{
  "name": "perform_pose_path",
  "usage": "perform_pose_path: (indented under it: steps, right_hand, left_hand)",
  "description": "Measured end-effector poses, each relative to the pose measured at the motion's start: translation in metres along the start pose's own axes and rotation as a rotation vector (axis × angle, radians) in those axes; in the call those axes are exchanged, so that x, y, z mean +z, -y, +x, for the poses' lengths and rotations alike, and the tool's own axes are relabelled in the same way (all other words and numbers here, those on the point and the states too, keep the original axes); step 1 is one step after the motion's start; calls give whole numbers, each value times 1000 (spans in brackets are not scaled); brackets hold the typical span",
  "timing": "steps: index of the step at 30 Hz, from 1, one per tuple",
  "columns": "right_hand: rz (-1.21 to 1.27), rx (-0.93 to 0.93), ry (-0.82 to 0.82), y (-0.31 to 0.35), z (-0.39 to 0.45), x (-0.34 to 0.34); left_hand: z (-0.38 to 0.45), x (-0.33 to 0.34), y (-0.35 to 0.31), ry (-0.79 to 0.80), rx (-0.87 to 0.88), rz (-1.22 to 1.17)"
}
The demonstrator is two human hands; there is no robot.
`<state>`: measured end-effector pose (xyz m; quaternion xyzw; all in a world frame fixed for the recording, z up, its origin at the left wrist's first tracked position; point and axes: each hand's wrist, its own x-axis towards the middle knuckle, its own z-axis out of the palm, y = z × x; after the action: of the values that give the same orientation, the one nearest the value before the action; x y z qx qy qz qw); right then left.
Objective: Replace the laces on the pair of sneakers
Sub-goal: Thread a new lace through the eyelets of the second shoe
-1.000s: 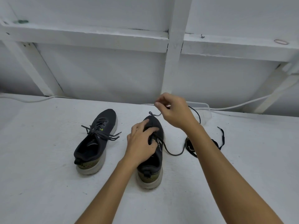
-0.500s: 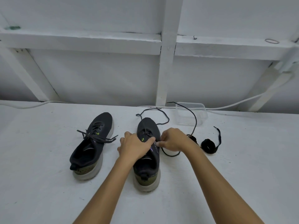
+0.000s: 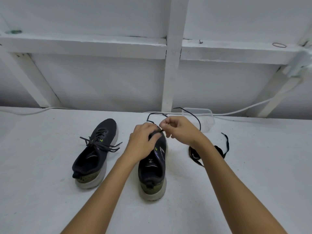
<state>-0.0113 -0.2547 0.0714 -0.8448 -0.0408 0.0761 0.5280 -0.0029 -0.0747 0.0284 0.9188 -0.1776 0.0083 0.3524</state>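
Right sneaker (image 3: 152, 168): you see pale marks on its side and tongue, too blurred to read.
Left sneaker (image 3: 94, 154): a small yellow-green tab, no legible text for you.

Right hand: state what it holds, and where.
The right hand pinches the black lace close to where it leaves the right sneaker.

Two dark sneakers stand side by side, toes pointing away: the left sneaker (image 3: 94, 152) loosely laced, the right sneaker (image 3: 154, 168) (its toe hidden) trailing a black lace (image 3: 196, 118); coiled spare laces (image 3: 219, 150) lie beside it.
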Motion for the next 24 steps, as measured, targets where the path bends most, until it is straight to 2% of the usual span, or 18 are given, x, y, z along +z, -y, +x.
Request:
perform_pose_path:
  steps: [2,5,7,8,10,13,15,18,20,22,24]
  right_hand:
    - [-94,15,17,1,3,-3]
    - [-352,90,27,-4,1,-15]
    - [-428,86,-2,-8,-1,-21]
    - [-425,71,-19,-9,-2,-22]
    - [-411,49,-27,-5,-3,-19]
    - [-405,5,-10,5,1,-10]
    - [-393,-44,-3,13,5,-5]
    - [-368,-60,2,17,7,-4]
    - [-361,-32,-12,15,4,-9]
    - [-366,5,-29,10,0,-15]
    - [-371,29,-34,5,-4,-17]
  left_hand:
    - [7,-3,4,-85,-70,-41]
    - [8,-5,20,-256,-311,-120]
    - [2,-4,32,-272,-483,-151]
    - [-2,-3,36,-276,-500,-155]
    - [-7,-2,35,-287,-326,-115]
    - [0,-9,18,-167,23,-46]
    - [8,-15,5,-88,101,-13]
    - [17,-19,4,-82,127,48]
    - [18,-23,18,-184,6,1]
    - [19,-35,40,-339,-216,-88]
    - [18,-41,56,-336,-389,-4]
